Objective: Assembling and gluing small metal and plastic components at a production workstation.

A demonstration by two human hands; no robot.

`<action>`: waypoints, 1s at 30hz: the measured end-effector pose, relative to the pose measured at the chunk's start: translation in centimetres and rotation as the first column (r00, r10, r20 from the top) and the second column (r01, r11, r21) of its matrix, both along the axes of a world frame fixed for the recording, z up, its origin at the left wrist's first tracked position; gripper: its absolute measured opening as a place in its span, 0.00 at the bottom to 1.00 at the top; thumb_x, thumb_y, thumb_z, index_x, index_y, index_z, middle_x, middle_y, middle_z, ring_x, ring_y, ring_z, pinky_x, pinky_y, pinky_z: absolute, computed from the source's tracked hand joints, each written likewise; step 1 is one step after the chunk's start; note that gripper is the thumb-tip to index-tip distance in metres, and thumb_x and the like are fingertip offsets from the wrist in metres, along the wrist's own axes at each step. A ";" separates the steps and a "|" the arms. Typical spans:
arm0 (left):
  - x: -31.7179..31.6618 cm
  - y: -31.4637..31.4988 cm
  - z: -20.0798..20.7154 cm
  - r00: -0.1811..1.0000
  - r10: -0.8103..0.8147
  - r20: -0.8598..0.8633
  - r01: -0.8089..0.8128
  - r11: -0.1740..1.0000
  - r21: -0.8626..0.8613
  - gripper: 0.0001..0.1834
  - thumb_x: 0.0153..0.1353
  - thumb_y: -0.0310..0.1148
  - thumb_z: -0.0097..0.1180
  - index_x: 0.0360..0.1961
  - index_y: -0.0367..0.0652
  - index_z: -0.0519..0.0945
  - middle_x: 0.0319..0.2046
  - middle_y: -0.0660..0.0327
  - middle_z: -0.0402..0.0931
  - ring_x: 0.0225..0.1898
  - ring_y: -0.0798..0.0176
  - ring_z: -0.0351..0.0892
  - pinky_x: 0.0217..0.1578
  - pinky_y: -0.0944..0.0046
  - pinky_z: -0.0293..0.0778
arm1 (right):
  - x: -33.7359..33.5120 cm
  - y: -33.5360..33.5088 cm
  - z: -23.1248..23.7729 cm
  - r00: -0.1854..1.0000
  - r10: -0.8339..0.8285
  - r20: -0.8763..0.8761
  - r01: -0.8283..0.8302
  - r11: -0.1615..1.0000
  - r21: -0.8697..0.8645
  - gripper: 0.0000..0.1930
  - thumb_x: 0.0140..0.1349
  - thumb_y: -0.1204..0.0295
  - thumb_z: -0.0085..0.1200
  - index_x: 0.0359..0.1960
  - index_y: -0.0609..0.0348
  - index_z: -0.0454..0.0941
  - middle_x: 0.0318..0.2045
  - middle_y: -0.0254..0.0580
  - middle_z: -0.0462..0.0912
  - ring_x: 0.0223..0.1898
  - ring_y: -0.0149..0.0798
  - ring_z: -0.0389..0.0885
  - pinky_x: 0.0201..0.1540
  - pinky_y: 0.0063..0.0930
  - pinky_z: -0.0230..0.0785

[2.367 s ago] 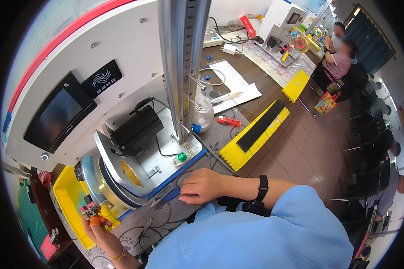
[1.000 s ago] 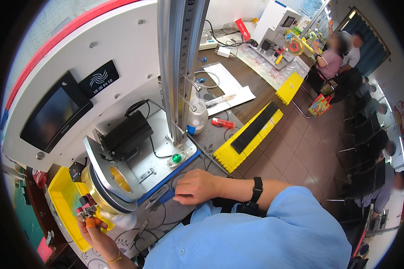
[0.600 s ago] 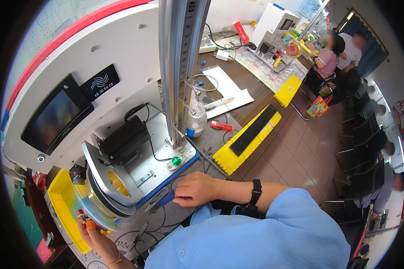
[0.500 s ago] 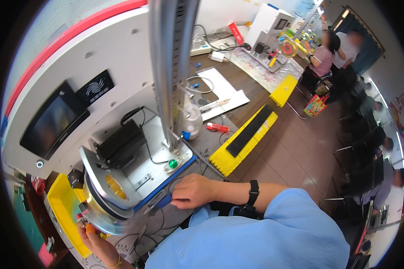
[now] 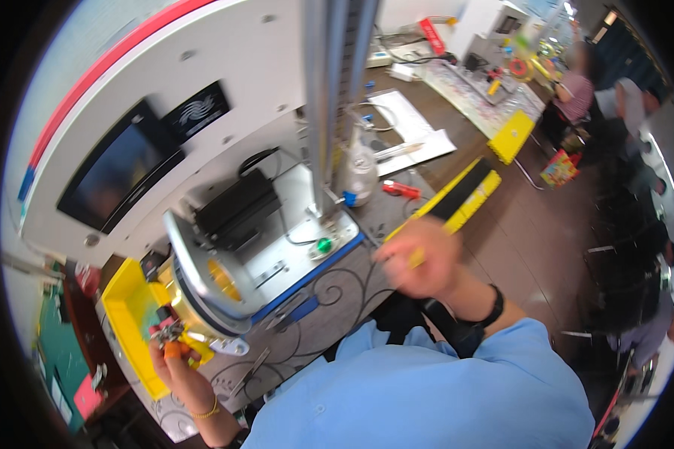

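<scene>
My left hand (image 5: pixel 174 363), with an orange cover on one finger, is closed around a small metal fitting (image 5: pixel 171 329) with a red part. It is beside the round gold-rimmed wheel housing (image 5: pixel 202 299) of a bench machine. A pale tab-shaped piece (image 5: pixel 231 346) shows just under the wheel. My right hand (image 5: pixel 423 258) is raised in front of the yellow board with a black pad (image 5: pixel 464 191), its fingers smeared by motion. A small yellow patch shows at its fingers; whether it is held I cannot tell. A blue-handled tool (image 5: pixel 296 310) lies on the patterned tabletop.
The machine has an upright metal column (image 5: pixel 333 105), a dark screen (image 5: pixel 120 165) and a green button (image 5: pixel 323 245). A yellow tray (image 5: pixel 120 299) stands left of the wheel. White papers (image 5: pixel 419 146), a clear bottle (image 5: pixel 359 176) and a red object (image 5: pixel 401 189) lie beyond. People sit farther off.
My right hand has moved up and right, away from the blue-handled tool. The blurred clear round shape under the wheel no longer shows; a pale tab is seen there. My view has shifted left.
</scene>
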State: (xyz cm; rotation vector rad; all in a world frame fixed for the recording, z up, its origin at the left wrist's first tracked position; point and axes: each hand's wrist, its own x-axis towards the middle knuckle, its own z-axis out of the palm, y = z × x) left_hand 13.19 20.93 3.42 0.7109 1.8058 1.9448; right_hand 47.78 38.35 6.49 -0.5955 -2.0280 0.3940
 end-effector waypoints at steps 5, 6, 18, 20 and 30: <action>0.6 0.1 1.4 0.999 -0.013 0.036 0.013 1.000 0.011 0.06 0.65 0.27 0.44 0.41 0.40 0.72 0.22 0.65 0.70 0.20 0.72 0.67 0.23 0.75 0.65 | 1.6 5.8 3.4 0.922 -0.250 -0.296 0.085 0.875 -0.476 0.17 0.61 0.73 0.55 0.51 0.60 0.71 0.39 0.34 0.74 0.32 0.21 0.68 0.33 0.15 0.63; 0.2 -0.4 1.3 0.999 -0.016 0.043 0.016 1.000 0.000 0.06 0.64 0.28 0.45 0.39 0.40 0.73 0.23 0.65 0.70 0.21 0.73 0.68 0.24 0.74 0.65 | 1.0 6.7 3.6 0.960 -0.245 -0.133 0.149 0.853 -0.500 0.20 0.60 0.70 0.57 0.53 0.59 0.70 0.42 0.34 0.75 0.34 0.21 0.69 0.33 0.15 0.63; -0.4 -1.6 1.9 0.991 -0.120 0.057 0.127 0.982 -0.141 0.08 0.64 0.33 0.46 0.39 0.40 0.73 0.26 0.65 0.72 0.25 0.73 0.71 0.28 0.73 0.70 | -2.3 14.8 2.9 0.963 0.014 0.271 0.139 0.832 -0.537 0.18 0.59 0.72 0.53 0.52 0.60 0.73 0.30 0.33 0.75 0.30 0.26 0.71 0.37 0.23 0.65; -0.3 -1.1 1.9 0.989 -0.131 0.067 0.139 0.980 -0.140 0.05 0.64 0.31 0.46 0.36 0.41 0.72 0.26 0.65 0.73 0.26 0.72 0.74 0.28 0.73 0.71 | -1.6 14.9 2.5 0.999 -0.028 -0.046 -0.007 0.788 -0.616 0.11 0.62 0.74 0.52 0.45 0.60 0.76 0.31 0.29 0.74 0.32 0.23 0.69 0.35 0.21 0.63; -0.3 -2.5 4.1 0.794 -0.192 0.577 0.226 0.974 0.013 0.08 0.66 0.36 0.51 0.43 0.46 0.74 0.46 0.56 0.81 0.41 0.65 0.83 0.31 0.75 0.72 | 9.9 7.0 4.9 0.767 -0.089 -0.636 -0.359 0.761 -0.540 0.23 0.69 0.62 0.48 0.58 0.66 0.65 0.53 0.47 0.74 0.49 0.33 0.74 0.44 0.23 0.70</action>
